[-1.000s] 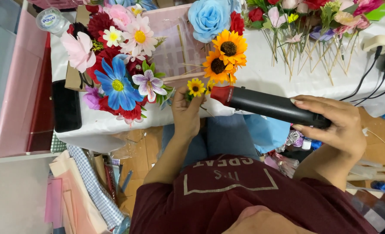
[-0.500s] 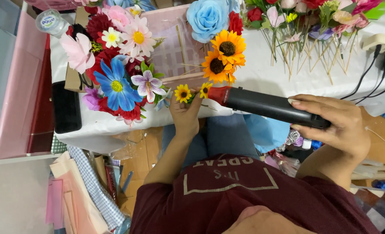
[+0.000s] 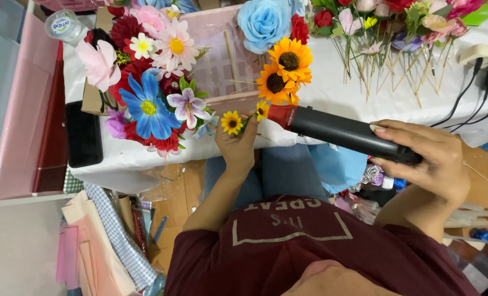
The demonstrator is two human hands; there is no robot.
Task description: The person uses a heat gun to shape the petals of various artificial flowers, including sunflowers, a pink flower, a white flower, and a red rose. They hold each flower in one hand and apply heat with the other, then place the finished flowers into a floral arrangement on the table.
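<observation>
The white table point(image 3: 342, 93) carries a bouquet point(image 3: 145, 82) of artificial flowers, and loose stems point(image 3: 397, 44) lie farther off. The right hand point(image 3: 425, 164) is wrapped around a black glue gun point(image 3: 342, 131), red nozzle close to the left hand point(image 3: 238, 145). That hand pinches a small sunflower point(image 3: 232, 122), which has slid left toward the bouquet since a moment ago, so placing it looks underway.

The person wears a dark maroon short-sleeved T-shirt point(image 3: 309, 252) with pale printed lettering and lines on the chest, and blue jeans point(image 3: 282, 172).
</observation>
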